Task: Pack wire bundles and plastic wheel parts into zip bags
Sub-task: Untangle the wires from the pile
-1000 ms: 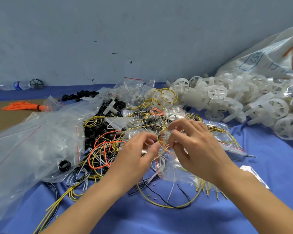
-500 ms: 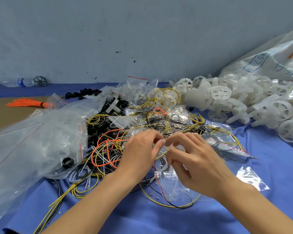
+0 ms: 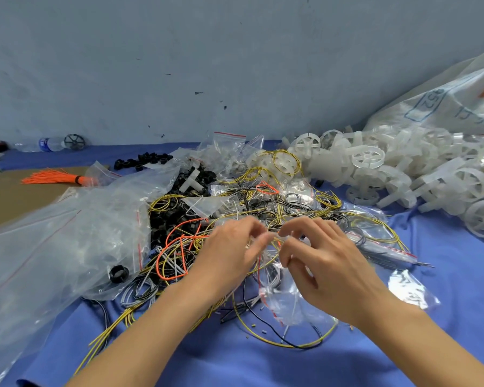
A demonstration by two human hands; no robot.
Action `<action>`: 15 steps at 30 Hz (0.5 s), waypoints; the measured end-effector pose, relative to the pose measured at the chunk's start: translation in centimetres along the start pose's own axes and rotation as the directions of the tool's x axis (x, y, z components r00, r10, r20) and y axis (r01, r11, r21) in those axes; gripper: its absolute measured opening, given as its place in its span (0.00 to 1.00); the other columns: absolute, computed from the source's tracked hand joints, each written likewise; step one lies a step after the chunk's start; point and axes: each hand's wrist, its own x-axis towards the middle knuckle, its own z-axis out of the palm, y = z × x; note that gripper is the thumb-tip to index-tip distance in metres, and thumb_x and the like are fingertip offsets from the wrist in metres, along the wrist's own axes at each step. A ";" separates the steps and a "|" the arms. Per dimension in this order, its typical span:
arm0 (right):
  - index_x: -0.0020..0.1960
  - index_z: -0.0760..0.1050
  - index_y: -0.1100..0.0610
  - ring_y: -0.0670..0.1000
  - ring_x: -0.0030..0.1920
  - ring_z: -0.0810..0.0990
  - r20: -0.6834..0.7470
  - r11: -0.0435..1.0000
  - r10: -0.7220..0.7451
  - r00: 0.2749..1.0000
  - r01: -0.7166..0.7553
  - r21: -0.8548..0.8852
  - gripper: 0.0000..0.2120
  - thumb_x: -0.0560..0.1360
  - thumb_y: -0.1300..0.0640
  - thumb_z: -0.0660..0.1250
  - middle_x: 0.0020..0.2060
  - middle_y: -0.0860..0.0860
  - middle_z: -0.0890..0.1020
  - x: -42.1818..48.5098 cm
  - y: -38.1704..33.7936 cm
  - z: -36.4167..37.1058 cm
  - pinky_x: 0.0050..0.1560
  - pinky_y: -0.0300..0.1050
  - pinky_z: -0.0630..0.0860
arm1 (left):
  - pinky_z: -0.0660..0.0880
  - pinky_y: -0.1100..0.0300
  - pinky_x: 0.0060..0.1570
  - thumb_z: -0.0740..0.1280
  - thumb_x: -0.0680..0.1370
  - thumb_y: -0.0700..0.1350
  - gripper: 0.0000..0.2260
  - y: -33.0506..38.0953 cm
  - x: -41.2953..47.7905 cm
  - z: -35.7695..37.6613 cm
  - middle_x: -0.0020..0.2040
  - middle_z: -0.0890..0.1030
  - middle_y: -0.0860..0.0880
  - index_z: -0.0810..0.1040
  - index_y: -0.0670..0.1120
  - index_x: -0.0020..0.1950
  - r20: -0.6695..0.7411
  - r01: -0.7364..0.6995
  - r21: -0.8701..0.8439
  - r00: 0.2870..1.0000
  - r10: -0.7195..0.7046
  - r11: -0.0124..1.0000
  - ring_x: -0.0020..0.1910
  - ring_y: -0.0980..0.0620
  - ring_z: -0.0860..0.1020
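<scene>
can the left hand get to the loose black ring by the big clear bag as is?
Probably yes. The black ring lies exposed on the big clear bag, left of the left hand, nothing over it; but that hand is pinching the small zip bag.

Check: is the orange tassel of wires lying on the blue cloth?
No. The orange tassel lies on the brown cardboard at far left, beside the blue cloth, not on it.

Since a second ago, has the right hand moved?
Yes, slightly: the right hand has drawn back toward the person, away from the white wheel pile.
</scene>
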 end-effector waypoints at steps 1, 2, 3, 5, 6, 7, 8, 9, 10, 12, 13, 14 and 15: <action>0.42 0.75 0.54 0.54 0.47 0.77 0.002 1.000 0.005 1.000 -0.005 -0.002 0.09 0.76 0.59 0.58 0.51 0.51 0.77 0.0 0.0 0.0 0.49 0.50 0.72 | 0.75 0.54 0.50 0.60 0.80 0.58 0.11 -0.6 0.4 -0.9 0.45 0.79 0.58 0.76 0.54 0.53 -0.053 0.048 -0.026 0.997 -0.049 0.999 0.47 0.56 0.78; 0.42 0.75 0.53 0.54 0.47 0.77 0.007 1.000 0.008 1.000 -0.008 -0.004 0.09 0.76 0.59 0.58 0.51 0.51 0.77 -0.1 0.1 0.1 0.49 0.50 0.72 | 0.77 0.53 0.47 0.60 0.81 0.56 0.10 -1.5 0.8 -1.9 0.45 0.80 0.58 0.76 0.53 0.55 -0.125 0.118 -0.032 0.985 -0.121 0.992 0.45 0.57 0.78; 0.42 0.75 0.53 0.54 0.47 0.77 0.012 1.000 0.011 1.000 -0.011 -0.006 0.09 0.77 0.58 0.58 0.52 0.51 0.77 -0.2 0.1 0.1 0.50 0.50 0.72 | 0.78 0.53 0.45 0.60 0.82 0.53 0.09 -2.7 1.2 -3.1 0.46 0.81 0.56 0.76 0.52 0.57 -0.193 0.202 -0.024 0.960 -0.203 0.979 0.43 0.57 0.79; 0.43 0.75 0.52 0.54 0.48 0.77 0.018 1.000 0.018 1.000 -0.018 -0.007 0.08 0.77 0.58 0.58 0.52 0.51 0.77 -0.3 0.2 0.1 0.50 0.49 0.72 | 0.76 0.54 0.41 0.59 0.82 0.48 0.09 -5.5 1.7 -5.1 0.50 0.81 0.53 0.75 0.50 0.59 -0.256 0.359 0.024 0.904 -0.342 0.933 0.42 0.54 0.78; 0.44 0.75 0.52 0.54 0.48 0.77 0.017 1.000 0.022 1.000 -0.022 -0.008 0.08 0.77 0.58 0.58 0.53 0.50 0.77 -0.5 0.3 0.1 0.50 0.49 0.72 | 0.74 0.56 0.40 0.59 0.82 0.46 0.10 -6.9 1.8 -5.8 0.51 0.81 0.51 0.76 0.49 0.60 -0.249 0.416 0.055 0.886 -0.391 0.908 0.41 0.53 0.78; 0.44 0.75 0.52 0.54 0.49 0.77 0.016 1.000 0.026 1.000 -0.025 -0.010 0.09 0.77 0.58 0.58 0.53 0.50 0.77 -0.6 0.4 0.1 0.50 0.49 0.72 | 0.72 0.56 0.40 0.59 0.82 0.45 0.10 -8.2 1.9 -6.2 0.52 0.80 0.50 0.76 0.48 0.61 -0.224 0.455 0.077 0.875 -0.429 0.887 0.42 0.52 0.77; 0.45 0.75 0.52 0.54 0.49 0.77 0.016 0.999 0.029 0.999 -0.028 -0.014 0.09 0.77 0.58 0.57 0.53 0.50 0.77 -0.7 0.6 0.1 0.50 0.49 0.72 | 0.72 0.56 0.42 0.59 0.82 0.44 0.11 -9.3 1.9 -6.3 0.54 0.80 0.49 0.76 0.48 0.62 -0.182 0.481 0.085 0.869 -0.461 0.873 0.43 0.52 0.77; 0.45 0.76 0.52 0.54 0.50 0.77 0.018 0.999 0.030 0.999 -0.029 -0.020 0.09 0.77 0.58 0.57 0.54 0.50 0.76 -0.7 0.7 0.1 0.50 0.49 0.73 | 0.72 0.56 0.44 0.59 0.82 0.44 0.12 -10.2 1.9 -6.2 0.56 0.80 0.48 0.76 0.48 0.63 -0.125 0.494 0.087 0.867 -0.483 0.865 0.45 0.52 0.77; 0.46 0.75 0.52 0.53 0.50 0.77 0.021 0.999 0.029 0.999 -0.028 -0.024 0.09 0.77 0.59 0.57 0.54 0.50 0.76 -0.8 0.8 0.2 0.50 0.49 0.73 | 0.73 0.56 0.48 0.60 0.82 0.45 0.12 -10.8 2.0 -6.1 0.58 0.80 0.48 0.76 0.48 0.65 -0.063 0.497 0.091 0.868 -0.493 0.863 0.47 0.52 0.77; 0.47 0.74 0.51 0.53 0.49 0.76 0.023 0.999 0.026 0.999 -0.025 -0.032 0.10 0.77 0.60 0.56 0.55 0.50 0.76 -0.9 1.1 0.2 0.50 0.49 0.73 | 0.73 0.55 0.55 0.61 0.82 0.47 0.14 -11.7 2.2 -5.5 0.61 0.79 0.47 0.75 0.48 0.67 0.029 0.481 0.108 0.873 -0.486 0.870 0.55 0.50 0.77; 0.48 0.74 0.50 0.52 0.49 0.76 0.022 0.999 0.025 0.999 -0.024 -0.036 0.10 0.77 0.61 0.56 0.55 0.50 0.75 -0.9 1.2 0.2 0.49 0.49 0.73 | 0.73 0.55 0.57 0.62 0.82 0.48 0.14 -11.9 2.4 -5.2 0.62 0.79 0.47 0.74 0.47 0.67 0.044 0.474 0.120 0.876 -0.481 0.873 0.58 0.49 0.77; 0.48 0.73 0.50 0.52 0.48 0.76 0.019 0.999 0.024 1.000 -0.024 -0.039 0.10 0.76 0.62 0.56 0.55 0.50 0.75 -0.8 1.3 0.3 0.49 0.49 0.74 | 0.72 0.55 0.58 0.62 0.82 0.49 0.15 -12.1 2.6 -5.0 0.62 0.79 0.47 0.74 0.47 0.67 0.044 0.470 0.132 0.877 -0.479 0.873 0.60 0.48 0.76; 0.49 0.73 0.49 0.53 0.48 0.77 0.016 0.999 0.024 1.000 -0.024 -0.040 0.10 0.76 0.62 0.56 0.56 0.50 0.75 -0.8 1.4 0.3 0.48 0.48 0.74 | 0.71 0.55 0.58 0.63 0.81 0.50 0.16 -12.2 2.8 -4.9 0.63 0.79 0.47 0.74 0.46 0.67 0.035 0.470 0.144 0.877 -0.479 0.871 0.61 0.47 0.76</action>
